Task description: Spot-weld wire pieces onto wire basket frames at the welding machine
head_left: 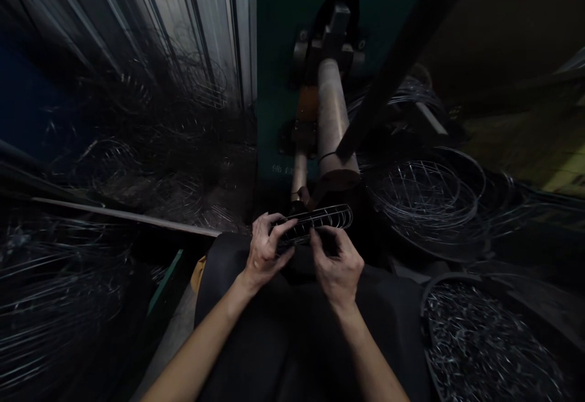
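Note:
A small rounded wire basket [336, 214], made of thin bent metal rods, is held above my dark-clothed lap. My left hand [267, 246] grips its left end, fingers over the top and thumb below. At the near side of the basket, my right hand [337, 262] has its thumb and index finger pinched together; whatever lies between those fingertips is too small and dark to make out. Just beyond the basket are the ends of a thick metal cylinder [336, 125] and a thinner rod [299, 173] of a machine.
To the right, a round tub [427, 304] holds many small metal pieces, with wire rings [425, 192] behind it. Wire frames [59, 298] are heaped at the left. A dark bar [397, 61] slants over the cylinder. Corrugated metal sheeting [242, 36] stands at the back left.

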Demonstrator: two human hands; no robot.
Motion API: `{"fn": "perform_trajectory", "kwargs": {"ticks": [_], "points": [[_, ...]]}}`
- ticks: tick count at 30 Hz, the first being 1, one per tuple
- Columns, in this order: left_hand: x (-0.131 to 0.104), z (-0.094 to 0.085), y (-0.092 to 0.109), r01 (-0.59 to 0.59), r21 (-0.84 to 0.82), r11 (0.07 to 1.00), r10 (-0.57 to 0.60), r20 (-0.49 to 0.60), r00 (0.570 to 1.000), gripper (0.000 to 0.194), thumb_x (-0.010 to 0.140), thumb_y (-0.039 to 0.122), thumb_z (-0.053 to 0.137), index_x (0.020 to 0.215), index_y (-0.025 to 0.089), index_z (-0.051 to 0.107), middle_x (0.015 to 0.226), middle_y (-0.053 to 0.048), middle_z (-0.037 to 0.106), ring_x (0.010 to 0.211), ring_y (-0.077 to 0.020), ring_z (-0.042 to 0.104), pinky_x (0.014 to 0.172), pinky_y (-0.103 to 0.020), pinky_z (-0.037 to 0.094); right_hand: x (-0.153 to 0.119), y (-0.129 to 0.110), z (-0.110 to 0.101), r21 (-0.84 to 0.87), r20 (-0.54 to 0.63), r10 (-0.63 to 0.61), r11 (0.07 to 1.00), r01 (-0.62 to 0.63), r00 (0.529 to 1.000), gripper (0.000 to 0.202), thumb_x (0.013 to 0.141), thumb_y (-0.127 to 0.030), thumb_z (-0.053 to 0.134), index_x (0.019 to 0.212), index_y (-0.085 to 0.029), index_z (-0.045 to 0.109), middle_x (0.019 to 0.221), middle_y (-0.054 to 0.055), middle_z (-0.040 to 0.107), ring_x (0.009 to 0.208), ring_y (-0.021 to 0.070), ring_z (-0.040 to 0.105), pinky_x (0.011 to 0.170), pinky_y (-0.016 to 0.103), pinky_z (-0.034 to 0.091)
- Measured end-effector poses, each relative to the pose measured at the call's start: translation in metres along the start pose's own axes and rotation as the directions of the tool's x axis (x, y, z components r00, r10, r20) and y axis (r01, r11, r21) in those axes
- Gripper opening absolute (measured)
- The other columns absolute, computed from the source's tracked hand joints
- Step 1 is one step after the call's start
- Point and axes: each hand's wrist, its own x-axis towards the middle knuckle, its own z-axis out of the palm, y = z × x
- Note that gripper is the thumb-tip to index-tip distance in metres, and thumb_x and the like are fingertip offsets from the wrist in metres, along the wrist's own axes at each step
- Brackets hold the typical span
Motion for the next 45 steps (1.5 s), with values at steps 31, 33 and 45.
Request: {"fn": "perform_trajectory", "kwargs": {"ticks": [31, 33, 45], "points": [[0.013, 0.013, -0.007, -0.027, 0.04, 0.999, 0.03, -0.082, 0.996, 0.051, 0.075, 0.018, 0.062, 0.123, 0.023, 0.047, 0.111, -0.008, 0.051, 0.105, -0.0239, 0.052, 0.096, -0.046, 0.042, 0.016, 0.007, 0.007, -0.08, -0.025, -0.121, 0.99, 0.119, 0.992, 0.008, 0.085, -0.025, 0.059, 0.083, -0.016, 0.059, 0.073, 0.001, 0.062, 0.065, 0.0099, 0.059, 0.062, 0.021, 0.049], [0.015, 0.012, -0.007, -0.026, 0.039, 0.999, 0.029, -0.076, 0.997, 0.052, 0.075, 0.018, 0.063, 0.123, 0.023, 0.046, 0.111, -0.008, 0.051, 0.105, -0.0241, 0.052, 0.095, -0.044, 0.043, 0.017, 0.008, 0.008, -0.084, -0.034, -0.125, 0.989, 0.121, 0.992, 0.008, 0.084, -0.024, 0.059, 0.083, -0.017, 0.059, 0.073, 0.001, 0.062, 0.065, 0.0099, 0.059, 0.062, 0.021, 0.048], [0.017, 0.013, -0.014, 0.037, 0.012, 0.999, -0.037, 0.024, 0.999, 0.057, 0.071, 0.016, 0.067, 0.124, 0.023, 0.047, 0.115, -0.008, 0.05, 0.106, -0.0235, 0.052, 0.092, -0.041, 0.044, 0.015, 0.013, 0.008, -0.061, -0.009, -0.043, 0.997, 0.042, 0.999, 0.011, 0.086, -0.027, 0.055, 0.085, -0.017, 0.059, 0.077, 0.003, 0.062, 0.069, 0.0114, 0.059, 0.066, 0.023, 0.047]]}}
